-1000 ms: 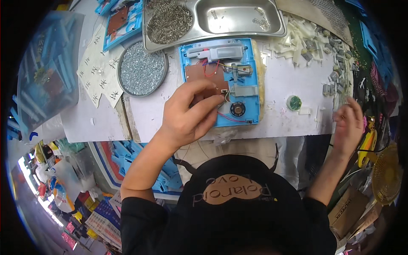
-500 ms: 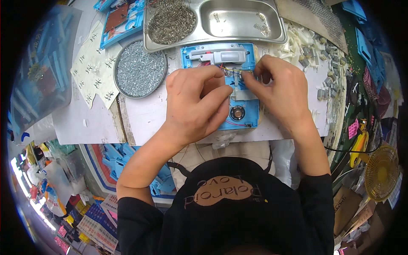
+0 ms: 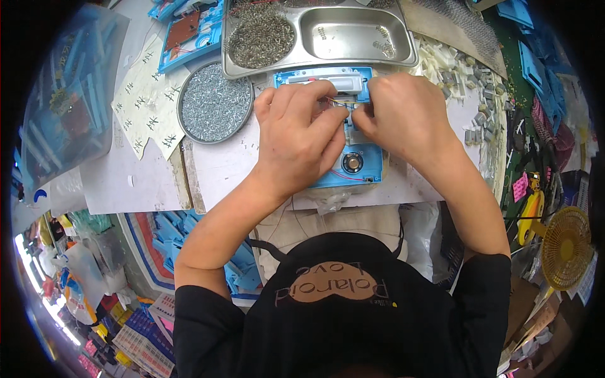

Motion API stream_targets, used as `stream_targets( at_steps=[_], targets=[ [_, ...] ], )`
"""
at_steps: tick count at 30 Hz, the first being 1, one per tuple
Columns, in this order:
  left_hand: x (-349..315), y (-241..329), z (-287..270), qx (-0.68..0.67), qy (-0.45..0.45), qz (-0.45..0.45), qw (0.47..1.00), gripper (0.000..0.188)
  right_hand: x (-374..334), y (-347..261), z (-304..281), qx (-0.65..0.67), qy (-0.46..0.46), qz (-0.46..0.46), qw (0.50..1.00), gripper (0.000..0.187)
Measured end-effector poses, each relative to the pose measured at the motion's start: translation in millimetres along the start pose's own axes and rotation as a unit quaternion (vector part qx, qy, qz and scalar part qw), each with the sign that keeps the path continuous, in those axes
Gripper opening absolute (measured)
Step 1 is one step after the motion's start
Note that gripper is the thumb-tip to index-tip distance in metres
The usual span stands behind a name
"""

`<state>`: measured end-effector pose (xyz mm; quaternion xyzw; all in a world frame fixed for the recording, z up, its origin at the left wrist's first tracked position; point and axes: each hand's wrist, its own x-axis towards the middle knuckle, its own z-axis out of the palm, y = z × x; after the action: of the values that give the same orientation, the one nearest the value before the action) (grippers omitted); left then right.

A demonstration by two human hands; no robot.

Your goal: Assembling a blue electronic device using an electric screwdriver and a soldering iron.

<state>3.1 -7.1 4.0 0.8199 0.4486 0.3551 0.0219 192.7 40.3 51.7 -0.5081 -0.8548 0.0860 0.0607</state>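
An open blue plastic housing [image 3: 377, 165] lies on the table in front of me. A round black speaker [image 3: 352, 163] sits in its near part, and a long whitish part [image 3: 343, 84] crosses its far end. My left hand [image 3: 296, 135] reaches over the housing's left side, thumb and forefinger closed near its middle. Over the right side, my right hand [image 3: 409, 116] is curled, with its thumb and finger pinched close to the left fingertips. Thin wires show between the hands. What the fingertips grip is too small and covered to name.
Behind the housing stands a steel compartment tray [image 3: 321, 67] with many small metal springs. A round dish of screws [image 3: 215, 104] is at left, near another blue housing [image 3: 189, 39]. Loose white and grey pieces [image 3: 482, 120] lie at right. A yellow fan [image 3: 566, 249] stands beyond.
My right hand has turned over, its back now up and fingers curled under, and its elbow has swung outward. The left hand stays over the housing, shifted slightly.
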Motion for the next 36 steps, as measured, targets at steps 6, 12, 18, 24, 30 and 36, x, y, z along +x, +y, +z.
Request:
stream_targets(
  at_steps=[6, 12, 18, 24, 30, 36],
  targets=[
    [-0.5, 5.1, 6.8, 0.044, -0.034, 0.008, 0.998, 0.031, -14.8, 7.2, 14.7, 0.067, 0.065, 0.019, 0.995, 0.026],
    [-1.6, 3.6, 6.2, 0.051, -0.050, 0.016, 0.997, 0.030, -3.8, 34.1, 12.3, 0.234, -0.076, 0.098, 0.964, 0.033],
    [-1.0, 3.5, 6.5, 0.054, -0.057, 0.017, 0.997, 0.027, 34.8, 22.6, -9.6, 0.046, -0.249, 0.049, 0.966, 0.032],
    [-1.6, 1.8, 6.8, 0.044, -0.066, 0.019, 0.997, 0.028, 15.6, 23.0, -13.1, 0.074, -0.165, 0.002, 0.984, 0.023],
    [-0.9, 2.3, 6.6, 0.021, -0.069, 0.018, 0.997, 0.030, 4.7, 41.6, -6.0, 0.418, -0.204, 0.178, 0.867, 0.022],
    [-1.7, 2.8, 4.8, 0.010, -0.073, 0.011, 0.997, 0.031, 7.0, 41.0, -0.9, 0.373, -0.219, 0.165, 0.886, 0.021]
  ],
)
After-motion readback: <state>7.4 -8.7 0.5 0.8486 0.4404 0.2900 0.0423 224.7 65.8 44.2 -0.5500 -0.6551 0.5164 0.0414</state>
